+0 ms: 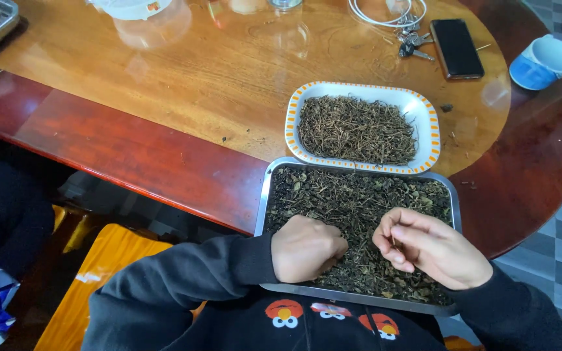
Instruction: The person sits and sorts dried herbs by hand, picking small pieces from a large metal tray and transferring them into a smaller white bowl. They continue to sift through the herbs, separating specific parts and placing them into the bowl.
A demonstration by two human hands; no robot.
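Observation:
A metal tray (265, 195) full of dark dried leaves and stems (359, 201) sits at the table's near edge. My left hand (306, 248) rests as a fist on the leaves at the tray's near left. My right hand (432, 247) hovers over the tray's near right, its fingers pinched together on a thin stem. Just beyond the tray stands a white dish with an orange-patterned rim (432, 123), heaped with brownish dried stems (356, 129).
On the wooden table (183, 84) lie a black phone (456, 47), keys (412, 43), a white cable (385, 14) and a blue and white cup (544, 62). Another metal tray (2, 25) is at the far left. An orange seat (92, 279) is below.

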